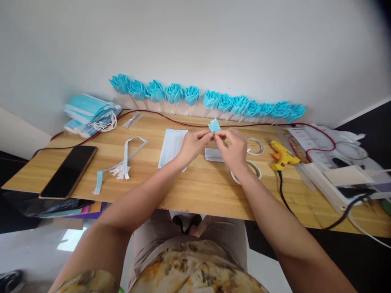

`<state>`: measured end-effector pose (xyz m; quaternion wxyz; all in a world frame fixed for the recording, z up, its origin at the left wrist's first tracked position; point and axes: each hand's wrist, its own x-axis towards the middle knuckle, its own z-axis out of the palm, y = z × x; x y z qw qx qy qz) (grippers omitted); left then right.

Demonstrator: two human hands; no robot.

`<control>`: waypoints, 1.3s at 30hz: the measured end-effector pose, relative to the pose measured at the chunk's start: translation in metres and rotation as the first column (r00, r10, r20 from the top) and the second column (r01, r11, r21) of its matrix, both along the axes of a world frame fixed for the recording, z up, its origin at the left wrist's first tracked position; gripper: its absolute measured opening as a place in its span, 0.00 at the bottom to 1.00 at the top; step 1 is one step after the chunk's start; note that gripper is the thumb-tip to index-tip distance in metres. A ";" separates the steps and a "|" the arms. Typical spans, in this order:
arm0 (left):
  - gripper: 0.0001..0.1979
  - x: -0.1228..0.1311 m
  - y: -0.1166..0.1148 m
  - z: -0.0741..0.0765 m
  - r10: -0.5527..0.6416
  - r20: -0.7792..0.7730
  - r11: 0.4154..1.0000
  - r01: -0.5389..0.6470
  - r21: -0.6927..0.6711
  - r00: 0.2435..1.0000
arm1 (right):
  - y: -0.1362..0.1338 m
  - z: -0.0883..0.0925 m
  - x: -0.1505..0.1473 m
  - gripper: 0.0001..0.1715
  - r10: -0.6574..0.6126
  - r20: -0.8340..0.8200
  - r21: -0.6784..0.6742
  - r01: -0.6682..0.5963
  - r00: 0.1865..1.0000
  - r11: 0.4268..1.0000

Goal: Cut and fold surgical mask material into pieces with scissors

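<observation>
A small light-blue piece of mask fabric [214,125] is pinched between the fingertips of both hands, just above the table. My left hand [195,144] comes in from the left with thumb and fingers closed on its lower edge. From the other side, my right hand [232,147] grips the same piece. Under my left wrist lies a flat opened mask sheet [170,145]. A folded pale strip [214,154] rests on the wood between my hands. Two tape rolls, one farther off [255,146] and one nearer [258,171], lie beside my right hand, the nearer partly hidden by it.
Blue fabric flowers [174,93] on sticks lean in a row along the wall. Stacked masks [88,112], a phone [69,173] and cut strips [122,169] lie to the left. A yellow glue gun [284,155], cables and a white power strip [328,185] are right.
</observation>
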<state>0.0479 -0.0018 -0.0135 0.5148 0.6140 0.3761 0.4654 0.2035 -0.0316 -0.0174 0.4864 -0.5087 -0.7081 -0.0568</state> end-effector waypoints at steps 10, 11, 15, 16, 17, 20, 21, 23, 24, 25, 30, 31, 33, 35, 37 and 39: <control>0.12 -0.004 0.004 -0.003 -0.015 0.207 0.982 0.053 -0.179 0.978 | -0.004 0.002 -0.002 0.10 0.053 0.056 -0.043 -0.050 0.997 0.998; 0.12 -0.005 0.006 -0.003 0.003 0.209 0.981 0.038 -0.190 0.978 | -0.004 0.003 -0.001 0.10 0.073 0.031 -0.039 -0.071 0.997 0.997; 0.10 -0.007 0.007 0.000 0.025 0.169 0.987 0.002 -0.158 0.985 | 0.001 0.004 0.005 0.18 0.117 -0.304 -0.031 -0.133 0.945 0.991; 0.10 -0.008 0.007 0.001 0.017 0.160 0.989 0.007 -0.148 0.987 | 0.004 0.003 0.007 0.24 0.143 -0.408 -0.058 -0.182 0.902 0.982; 0.10 -0.007 0.006 0.002 0.006 0.153 0.990 0.016 -0.139 0.988 | 0.008 0.001 0.009 0.30 0.178 -0.494 -0.102 -0.260 0.851 0.960; 0.10 -0.007 0.004 0.005 -0.043 0.117 0.994 0.055 -0.098 0.992 | 0.017 -0.007 0.013 0.40 0.208 -0.664 -0.231 -0.462 0.718 0.856; 0.10 -0.007 0.003 0.006 -0.056 0.097 0.995 0.064 -0.081 0.994 | 0.018 -0.009 0.014 0.41 0.194 -0.690 -0.261 -0.491 0.697 0.831; 0.10 -0.007 0.001 0.006 -0.066 0.044 0.997 0.068 -0.044 0.997 | 0.019 -0.012 0.013 0.40 0.167 -0.706 -0.295 -0.501 0.688 0.814; 0.10 -0.007 0.001 0.006 -0.064 0.016 0.998 0.064 -0.028 0.998 | 0.019 -0.013 0.013 0.38 0.160 -0.703 -0.299 -0.492 0.693 0.817; 0.10 -0.007 0.001 0.006 -0.057 -0.007 0.998 0.057 -0.013 0.998 | 0.019 -0.014 0.013 0.37 0.157 -0.695 -0.300 -0.481 0.702 0.824; 0.10 -0.007 0.006 0.003 0.008 -0.039 0.997 -0.005 0.076 0.999 | 0.019 -0.016 0.012 0.34 0.160 -0.637 -0.288 -0.425 0.754 0.858; 0.11 -0.008 0.007 0.002 0.022 -0.043 0.996 -0.018 0.086 0.999 | 0.019 -0.016 0.012 0.34 0.167 -0.622 -0.283 -0.418 0.765 0.863; 0.12 -0.009 0.009 0.002 0.044 -0.051 0.997 -0.041 0.059 0.998 | 0.019 -0.016 0.012 0.34 0.180 -0.587 -0.277 -0.405 0.790 0.871; 0.10 -0.010 0.009 0.002 0.062 -0.056 0.998 -0.062 -0.012 0.997 | 0.018 -0.016 0.011 0.34 0.180 -0.551 -0.279 -0.383 0.815 0.881; 0.09 -0.010 0.008 0.004 0.059 -0.042 0.994 -0.063 -0.090 0.997 | 0.017 -0.014 0.011 0.34 0.168 -0.523 -0.280 -0.354 0.836 0.892; 0.08 -0.010 0.007 0.007 0.029 0.010 0.986 -0.027 -0.162 1.000 | 0.016 -0.013 0.011 0.34 0.158 -0.503 -0.278 -0.332 0.850 0.901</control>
